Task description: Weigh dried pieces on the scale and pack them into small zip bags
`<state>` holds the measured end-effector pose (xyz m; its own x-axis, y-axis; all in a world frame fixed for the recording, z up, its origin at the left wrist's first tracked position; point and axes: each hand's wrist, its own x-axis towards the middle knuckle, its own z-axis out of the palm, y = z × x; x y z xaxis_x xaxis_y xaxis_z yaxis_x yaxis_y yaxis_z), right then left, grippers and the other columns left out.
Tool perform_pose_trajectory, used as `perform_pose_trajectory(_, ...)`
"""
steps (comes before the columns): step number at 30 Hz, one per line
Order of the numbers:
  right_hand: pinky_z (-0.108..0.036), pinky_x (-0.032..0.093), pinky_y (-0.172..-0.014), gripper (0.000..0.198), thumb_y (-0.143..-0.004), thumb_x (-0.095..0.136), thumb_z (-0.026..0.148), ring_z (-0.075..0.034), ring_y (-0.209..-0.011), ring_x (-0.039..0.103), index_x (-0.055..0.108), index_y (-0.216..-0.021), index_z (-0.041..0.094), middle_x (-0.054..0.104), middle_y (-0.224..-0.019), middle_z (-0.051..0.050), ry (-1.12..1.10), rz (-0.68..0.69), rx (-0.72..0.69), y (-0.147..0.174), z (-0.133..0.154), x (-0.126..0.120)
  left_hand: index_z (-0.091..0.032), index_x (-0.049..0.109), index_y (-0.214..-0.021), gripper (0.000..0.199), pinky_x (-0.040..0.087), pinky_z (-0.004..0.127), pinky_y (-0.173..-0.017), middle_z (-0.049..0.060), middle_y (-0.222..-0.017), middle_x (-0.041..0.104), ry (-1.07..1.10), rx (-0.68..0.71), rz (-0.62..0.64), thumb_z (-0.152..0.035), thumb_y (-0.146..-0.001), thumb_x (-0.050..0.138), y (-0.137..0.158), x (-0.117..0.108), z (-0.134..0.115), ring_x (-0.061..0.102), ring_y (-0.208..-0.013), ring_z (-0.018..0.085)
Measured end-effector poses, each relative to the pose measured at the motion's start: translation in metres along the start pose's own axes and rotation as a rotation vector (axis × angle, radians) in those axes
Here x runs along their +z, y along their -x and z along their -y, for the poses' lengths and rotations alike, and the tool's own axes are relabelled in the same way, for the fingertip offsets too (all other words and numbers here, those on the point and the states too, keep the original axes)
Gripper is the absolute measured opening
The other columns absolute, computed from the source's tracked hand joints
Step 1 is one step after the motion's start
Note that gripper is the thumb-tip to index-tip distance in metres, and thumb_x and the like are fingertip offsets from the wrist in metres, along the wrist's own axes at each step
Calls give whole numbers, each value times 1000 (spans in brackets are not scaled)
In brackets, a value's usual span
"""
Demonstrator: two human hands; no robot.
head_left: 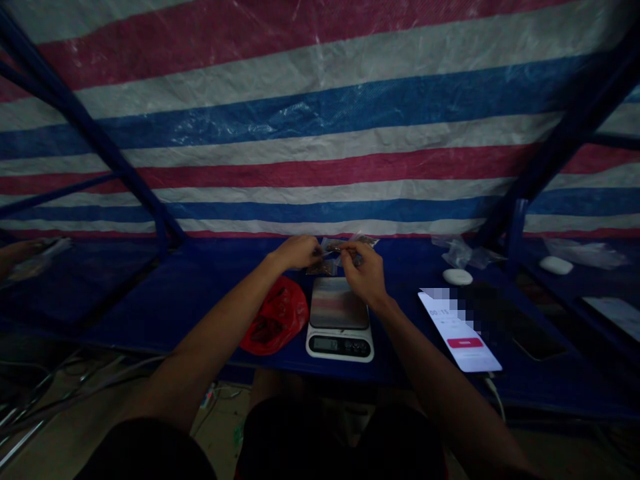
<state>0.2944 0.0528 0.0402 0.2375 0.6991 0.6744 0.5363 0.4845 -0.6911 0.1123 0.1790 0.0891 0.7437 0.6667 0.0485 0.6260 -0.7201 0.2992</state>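
Observation:
Behind the scale, my left hand (299,252) has its fingers curled together at the edge of a small clear plastic bag (332,245) with dark bits inside. My right hand (366,272) pinches at the same bag from the other side, thumb and fingers closed. Another small filled bag (320,269) lies just below my left fingers, and one more bag (367,239) rests behind my right hand. The digital kitchen scale (340,305) stands between my forearms with nothing on its plate. Left of it sits an opened red plastic bag (283,313) with dark contents.
A lit phone (457,333) with a cable lies at the right, a dark phone (539,341) beside it. Behind them are a white case (457,277) and crumpled clear bags (463,252). Blue metal bars (95,133) and a striped sheet (320,113) bound the blue tabletop (200,287).

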Motion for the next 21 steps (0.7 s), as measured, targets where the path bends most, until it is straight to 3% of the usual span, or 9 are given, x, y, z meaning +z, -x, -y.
perform_pose_trajectory(6, -42, 55, -85, 18, -94, 60, 27, -26, -86, 70, 76, -101, 21, 78, -94, -9, -41, -12, 38, 1, -4, 1, -14, 86, -103, 28, 54, 32, -88, 13, -106, 84, 86, -122, -143, -31, -94, 66, 1, -17, 8, 77, -97, 26)
perform_pose_trajectory(10, -38, 55, -81, 17, -94, 62, 29, -23, -83, 70, 75, -101, 21, 77, -93, -7, -149, 23, 116, 2, 0, 4, -15, 85, -100, 27, 54, 28, -71, 7, -90, 83, 374, -266, -231, -36, -87, 76, 22, -39, 5, 73, -77, 20)
perform_pose_trajectory(15, -32, 50, -67, 20, -94, 68, 41, -19, -73, 67, 74, -95, 22, 75, -84, -4, -376, 178, 208, 7, 18, 9, -15, 80, -87, 26, 55, 27, -69, 5, -79, 79, 808, -341, -195, -37, -76, 88, 67, -43, -26, 70, -70, 16)
perform_pose_trajectory(21, -30, 47, -64, 37, -94, 71, 56, -15, -66, 61, 69, -82, 22, 70, -75, -1, -559, 385, 248, 15, 37, 12, -17, 74, -91, 28, 61, 30, -76, 8, -93, 80, 926, -303, -104, -40, -80, 85, 107, -24, -72, 77, -88, 19)
